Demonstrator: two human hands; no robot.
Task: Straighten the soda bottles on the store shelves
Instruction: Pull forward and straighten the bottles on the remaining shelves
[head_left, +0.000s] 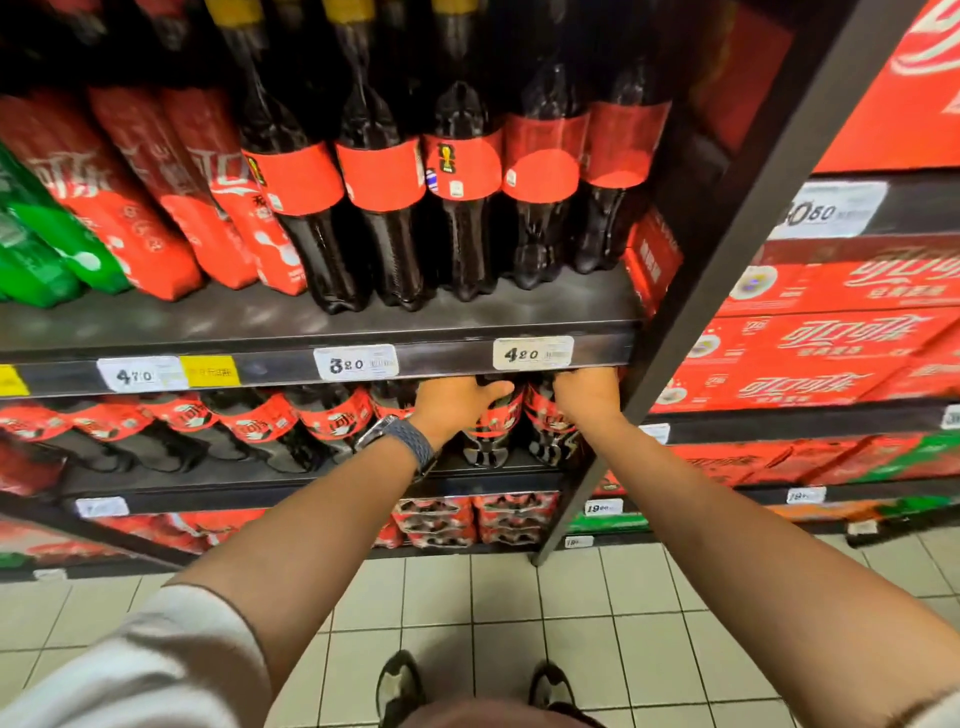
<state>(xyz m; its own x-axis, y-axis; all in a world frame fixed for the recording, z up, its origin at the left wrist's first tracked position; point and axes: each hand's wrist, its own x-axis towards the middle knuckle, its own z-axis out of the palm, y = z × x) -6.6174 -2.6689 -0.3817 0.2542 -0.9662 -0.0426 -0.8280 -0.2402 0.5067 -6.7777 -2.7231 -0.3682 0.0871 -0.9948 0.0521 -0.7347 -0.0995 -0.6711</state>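
Dark metal shelving (322, 317) runs across in front of us, tier under tier, and a slanting dark upright post (727, 244) splits this bay from the next one on the right. White price tags (533, 353) sit along the shelf edge strip, with a yellow tag (210, 371) among them further left. In the right-hand bay, stacked red cardboard cases (831, 338) fill the shelves. Underfoot, pale square floor tiles (519, 613) with dark grout lines. The light is dim and warm; the top shelf sits in shadow.

Single head view; looks forward and down, close to the shelves (311, 358); floor (467, 623) below.
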